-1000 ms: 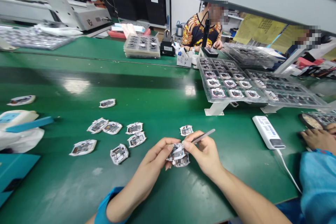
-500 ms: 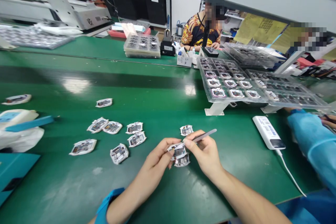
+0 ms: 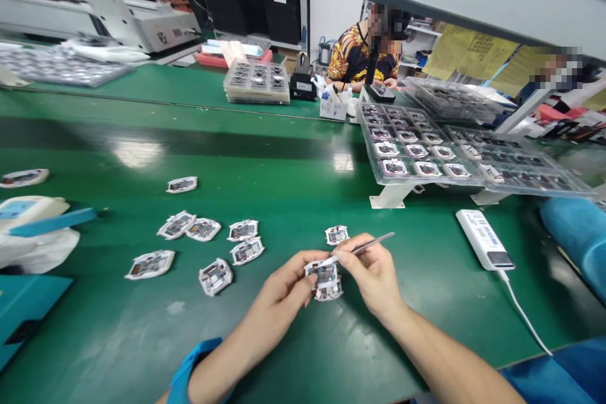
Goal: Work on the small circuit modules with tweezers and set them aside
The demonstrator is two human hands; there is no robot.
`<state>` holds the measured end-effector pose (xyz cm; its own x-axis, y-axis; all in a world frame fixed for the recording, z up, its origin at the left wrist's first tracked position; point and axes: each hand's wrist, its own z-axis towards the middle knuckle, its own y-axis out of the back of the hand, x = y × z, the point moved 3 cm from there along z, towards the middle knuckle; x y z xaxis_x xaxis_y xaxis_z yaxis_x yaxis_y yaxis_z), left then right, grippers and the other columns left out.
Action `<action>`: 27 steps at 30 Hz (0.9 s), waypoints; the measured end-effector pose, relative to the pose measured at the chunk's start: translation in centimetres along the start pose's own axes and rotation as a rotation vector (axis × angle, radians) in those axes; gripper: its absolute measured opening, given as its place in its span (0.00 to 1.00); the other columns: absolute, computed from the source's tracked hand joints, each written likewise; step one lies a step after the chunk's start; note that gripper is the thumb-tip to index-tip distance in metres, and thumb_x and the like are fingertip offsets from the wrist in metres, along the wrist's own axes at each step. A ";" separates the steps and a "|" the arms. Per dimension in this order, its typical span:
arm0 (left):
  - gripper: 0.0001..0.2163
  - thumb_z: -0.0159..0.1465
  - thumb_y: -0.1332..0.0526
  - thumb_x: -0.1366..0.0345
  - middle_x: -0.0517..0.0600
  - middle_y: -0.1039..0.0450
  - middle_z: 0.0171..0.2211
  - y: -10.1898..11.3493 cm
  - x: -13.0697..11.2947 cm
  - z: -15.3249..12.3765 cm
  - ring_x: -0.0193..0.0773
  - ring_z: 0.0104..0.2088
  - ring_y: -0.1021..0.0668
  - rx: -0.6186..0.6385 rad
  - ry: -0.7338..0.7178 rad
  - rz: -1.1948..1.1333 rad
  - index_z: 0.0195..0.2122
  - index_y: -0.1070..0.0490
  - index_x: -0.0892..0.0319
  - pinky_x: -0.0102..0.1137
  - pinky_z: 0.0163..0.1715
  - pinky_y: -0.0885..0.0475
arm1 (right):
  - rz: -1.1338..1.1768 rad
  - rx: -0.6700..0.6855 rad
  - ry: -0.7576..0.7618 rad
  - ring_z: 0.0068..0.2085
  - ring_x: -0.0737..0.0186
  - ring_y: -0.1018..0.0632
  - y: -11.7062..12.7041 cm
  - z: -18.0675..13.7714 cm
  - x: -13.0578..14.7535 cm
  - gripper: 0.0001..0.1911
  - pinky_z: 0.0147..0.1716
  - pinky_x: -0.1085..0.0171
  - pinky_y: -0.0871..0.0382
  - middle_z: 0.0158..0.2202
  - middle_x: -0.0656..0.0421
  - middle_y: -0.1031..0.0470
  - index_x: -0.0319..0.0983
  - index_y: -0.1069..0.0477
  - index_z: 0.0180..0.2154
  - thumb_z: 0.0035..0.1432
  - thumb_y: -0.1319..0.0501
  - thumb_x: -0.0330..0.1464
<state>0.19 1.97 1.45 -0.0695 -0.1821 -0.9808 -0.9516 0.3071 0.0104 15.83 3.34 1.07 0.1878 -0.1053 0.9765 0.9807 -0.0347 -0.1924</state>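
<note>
My left hand [image 3: 286, 290] is closed on the left edge of a white watch housing [image 3: 323, 274] with a circuit board inside, its thumb on the near side. A second white housing [image 3: 329, 291] lies just below the held one, partly covered by it. In a pen-like pinch, my right hand [image 3: 372, 271] grips slim metal tweezers [image 3: 379, 240]. Their back end points up to the right, and their working end reaches the top edge of the held housing. Just beyond my hands another housing [image 3: 336, 235] lies on the green bench.
Several loose housings [image 3: 215, 276] are spread to the left. Clear trays [image 3: 416, 151] of housings sit on raised brackets at right, near a white power bank-like device [image 3: 483, 238] with a cable. A blue sleeve [image 3: 575, 233] shows far right; a person [image 3: 364, 53] sits opposite.
The held housing has turned to show more of its board, and the tweezers have rolled edge-on. Two housings at the back left have shifted left. The blue sleeve at right has drawn back.
</note>
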 end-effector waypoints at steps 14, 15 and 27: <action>0.13 0.63 0.43 0.60 0.47 0.31 0.30 0.2 0.3 0.2 0.34 0.26 0.34 0.034 0.036 -0.096 0.45 0.27 0.59 0.29 0.27 0.38 | 0.038 0.100 0.155 0.34 0.61 0.21 -0.2 -0.3 0.3 0.04 0.37 0.61 0.29 0.30 0.60 0.21 0.42 0.25 0.30 0.53 0.32 0.28; 0.13 0.63 0.44 0.60 0.46 0.31 0.29 0.2 0.3 0.2 0.34 0.27 0.35 0.044 0.036 -0.100 0.45 0.27 0.60 0.29 0.27 0.38 | 0.046 0.102 0.160 0.34 0.61 0.21 -0.2 -0.3 0.2 0.04 0.37 0.61 0.29 0.30 0.60 0.21 0.42 0.25 0.30 0.53 0.32 0.28; 0.13 0.63 0.43 0.59 0.45 0.33 0.28 0.2 0.4 0.1 0.34 0.26 0.36 0.061 0.045 -0.119 0.44 0.28 0.60 0.29 0.26 0.41 | 0.067 0.140 0.223 0.34 0.62 0.21 -0.3 -0.3 0.3 0.04 0.37 0.63 0.29 0.30 0.60 0.20 0.42 0.24 0.32 0.55 0.33 0.27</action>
<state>-0.04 2.04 1.07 0.0282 -0.2615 -0.9648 -0.9340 0.3369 -0.1186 15.53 2.98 1.42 0.2510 -0.3195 0.9137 0.9674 0.1154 -0.2254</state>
